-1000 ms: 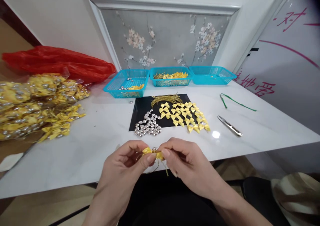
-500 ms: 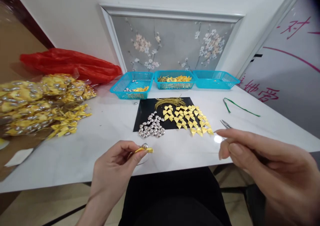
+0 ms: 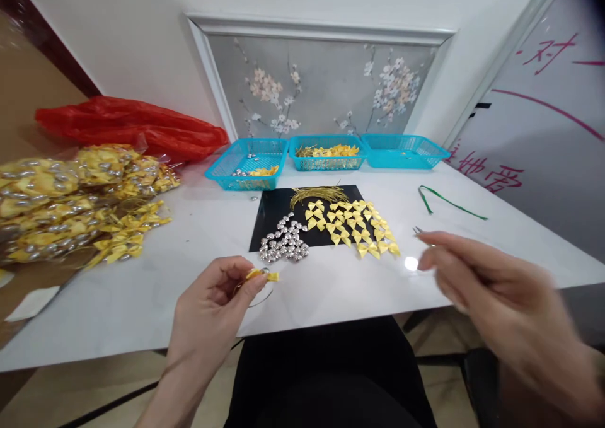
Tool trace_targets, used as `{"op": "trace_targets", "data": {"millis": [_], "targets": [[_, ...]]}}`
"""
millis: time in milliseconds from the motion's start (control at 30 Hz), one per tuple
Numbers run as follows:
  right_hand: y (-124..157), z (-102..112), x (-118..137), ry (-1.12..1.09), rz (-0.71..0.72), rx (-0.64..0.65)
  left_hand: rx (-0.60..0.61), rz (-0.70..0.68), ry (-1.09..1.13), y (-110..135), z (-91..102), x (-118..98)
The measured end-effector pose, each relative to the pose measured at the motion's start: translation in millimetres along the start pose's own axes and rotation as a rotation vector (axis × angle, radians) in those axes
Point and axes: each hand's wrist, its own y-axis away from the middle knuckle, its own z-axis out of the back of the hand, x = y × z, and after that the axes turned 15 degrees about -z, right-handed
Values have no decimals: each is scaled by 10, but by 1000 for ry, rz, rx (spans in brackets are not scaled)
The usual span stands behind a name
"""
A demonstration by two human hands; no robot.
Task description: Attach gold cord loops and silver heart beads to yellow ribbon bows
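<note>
The white table fills the middle of the frame, its left end cut off by the edge. At upper left a red plastic bag lies behind clear packets of finished bows, also cut off at the left. At upper centre three blue baskets stand in a row. Below them a black mat carries loose yellow bows, silver heart beads and a bundle of gold wire.

My right hand, at lower right, is blurred; its fingers reach leftward, and I cannot tell whether they grip anything. It hides most of the scissors, of which only the tip shows.

My left hand, at lower centre, pinches a small yellow bow between thumb and forefinger, over the table's near edge. A thin wire loop, hard to make out, hangs under it.
</note>
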Motion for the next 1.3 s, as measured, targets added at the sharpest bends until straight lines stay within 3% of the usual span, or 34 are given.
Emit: {"op": "trace_targets", "data": {"millis": [67, 200, 300, 467, 567, 667, 833, 933, 1033, 1133, 1300], "targets": [[-115, -253, -69, 139, 61, 169, 26, -23, -17, 19, -47, -25], [-293, -542, -283, 308, 61, 135, 79, -53, -49, 72, -133, -96], [-441, -420, -458, 448, -1, -9, 115, -28, -47, 90, -165, -164], [-727, 36, -767, 703, -158, -224, 201, -68, -55, 102, -169, -309], [-797, 167, -901, 806, -228, -232, 203, -53, -150, 160, -167, -374], [-801, 165, -938, 836, -229, -218, 165, -34, -302, 252, -163, -381], [-655, 77, -757, 696, -190, -204, 114, -49, -350, 335, -162, -318], [-323, -34, -465, 522, -155, -80, 142, -77, -322, 335, -170, -310], [106, -226, -98, 117, -13, 313, 130, -101, -333, 355, -184, -343], [391, -438, 170, 1, 107, 552, 84, -141, -353, 399, -186, -378], [476, -611, 244, 109, 154, 550, 74, -174, -333, 438, -151, -402]]}}
